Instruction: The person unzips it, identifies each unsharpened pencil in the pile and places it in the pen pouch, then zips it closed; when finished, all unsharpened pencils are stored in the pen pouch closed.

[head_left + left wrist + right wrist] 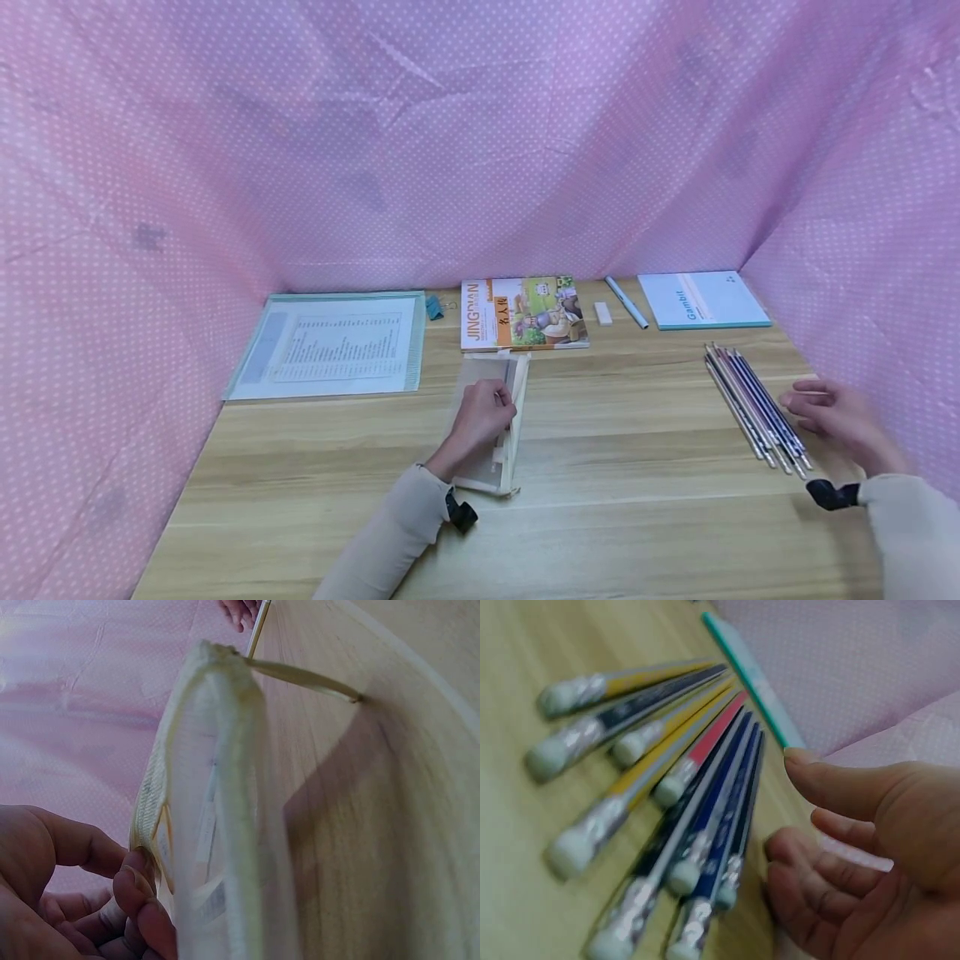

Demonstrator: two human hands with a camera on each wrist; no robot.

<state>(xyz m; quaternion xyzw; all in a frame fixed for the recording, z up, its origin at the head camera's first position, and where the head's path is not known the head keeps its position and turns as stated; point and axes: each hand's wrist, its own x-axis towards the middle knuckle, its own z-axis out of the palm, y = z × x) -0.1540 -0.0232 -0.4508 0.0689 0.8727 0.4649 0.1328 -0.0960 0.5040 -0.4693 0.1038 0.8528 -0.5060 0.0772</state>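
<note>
A translucent pencil case (pixel 480 479) with cream zipper edging lies on the table. My left hand (pixel 483 410) pinches its zipper edge between thumb and fingers; the left wrist view shows the case (pixel 225 825) with its edge lifted and something thin dimly visible inside. Several pencils (pixel 753 412) with white erasers lie in a loose bundle at the right. Beside them is my right hand (pixel 836 417), fingers loosely bent and holding nothing. In the right wrist view this hand (pixel 870 862) is just apart from the yellow, red and dark blue pencils (pixel 705 750).
Along the back are a document folder (pixel 337 346), a teal binder clip (pixel 434 308), an illustrated book (pixel 525 312), a white eraser (pixel 602 313), a light blue pen (pixel 627 302) and a blue notebook (pixel 705 300). Pink dotted cloth (pixel 480 150) walls in the table.
</note>
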